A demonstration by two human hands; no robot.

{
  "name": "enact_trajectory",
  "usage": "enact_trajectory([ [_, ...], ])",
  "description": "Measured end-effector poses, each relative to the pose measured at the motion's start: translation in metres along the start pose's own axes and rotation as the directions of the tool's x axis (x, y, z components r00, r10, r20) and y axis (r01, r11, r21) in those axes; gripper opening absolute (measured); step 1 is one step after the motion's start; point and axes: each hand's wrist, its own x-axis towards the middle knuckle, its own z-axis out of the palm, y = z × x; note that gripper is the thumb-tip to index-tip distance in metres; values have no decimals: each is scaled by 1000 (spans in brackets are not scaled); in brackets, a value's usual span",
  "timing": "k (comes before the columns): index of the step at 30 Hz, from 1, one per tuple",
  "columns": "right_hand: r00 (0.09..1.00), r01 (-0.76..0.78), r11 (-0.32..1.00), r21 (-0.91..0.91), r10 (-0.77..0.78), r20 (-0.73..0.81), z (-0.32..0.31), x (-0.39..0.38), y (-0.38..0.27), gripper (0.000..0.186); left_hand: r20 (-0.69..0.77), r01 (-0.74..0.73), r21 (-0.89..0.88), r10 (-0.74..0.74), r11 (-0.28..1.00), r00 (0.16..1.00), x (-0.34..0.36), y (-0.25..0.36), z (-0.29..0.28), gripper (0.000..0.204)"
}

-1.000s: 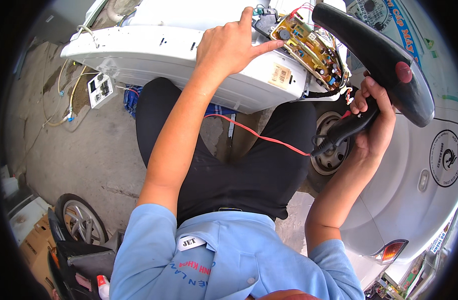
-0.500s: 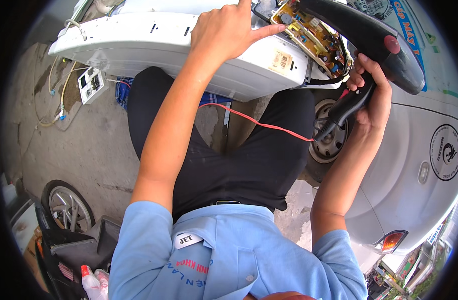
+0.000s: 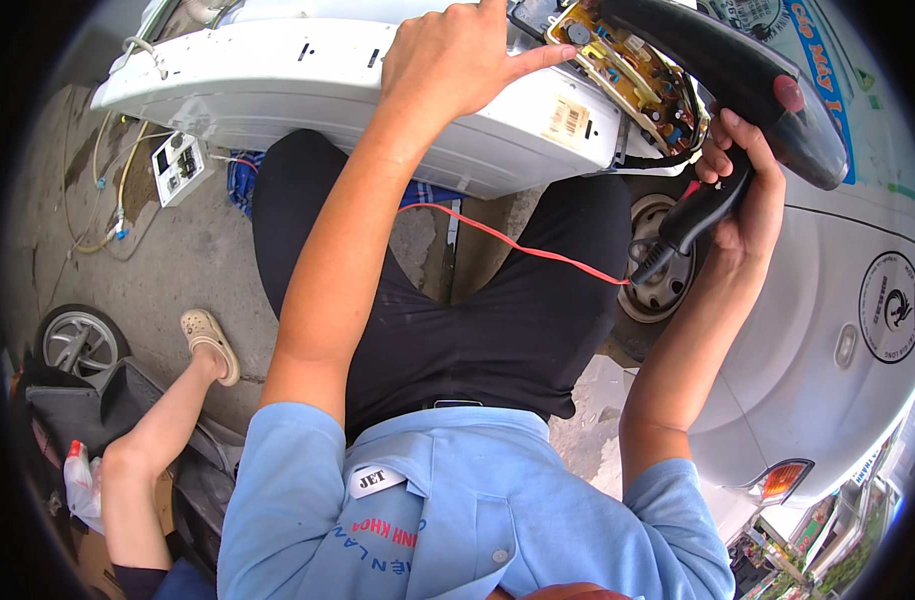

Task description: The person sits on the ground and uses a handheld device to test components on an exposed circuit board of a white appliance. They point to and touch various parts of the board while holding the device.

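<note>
A: What is the big white thing on the person's lap?

B: It is a white appliance panel [image 3: 307, 90], lying across both knees. Behind it, on the right, is a white vehicle [image 3: 827, 330].

A: And the black thing?

B: A black heat gun [image 3: 737, 70], like a big hair dryer. The right hand [image 3: 742, 190] is closed tight around its handle, and its front end leans over the circuit board [image 3: 622, 70].

A: Where is that board?

B: It sits in the right end of the panel, yellow-brown with little parts on it. The left hand [image 3: 457, 65] rests on top of the panel just beside it, fingers curled, with one finger stretched out so its tip reaches the board's edge. It holds nothing.

A: How should the person do this well?

B: I think the left hand should press the panel so it can't wobble, and that finger should stay away from the hot air. The gun should hang over the board and not bump it.

A: And the thin red wire [image 3: 517, 245]?

B: It runs across the lap toward the gun's handle. Best not to pull on it
</note>
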Motion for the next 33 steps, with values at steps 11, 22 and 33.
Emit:
enact_trajectory([
  [11, 1000, -4, 1000, 2, 4, -15, -3, 0, 0, 17, -1, -1, -28, 1, 1000, 1000, 0, 0, 0, 105],
  [22, 1000, -26, 999, 41, 26, -8, -5, 4, 3, 16, 5, -1, -54, 1, 999, 1000, 0, -4, -1, 104],
  [33, 988, -33, 936, 350, -23, 154, -20, -3, -2, 21, -122, -63, -131, 47, 989, 991, 3, -3, 6, 103],
])
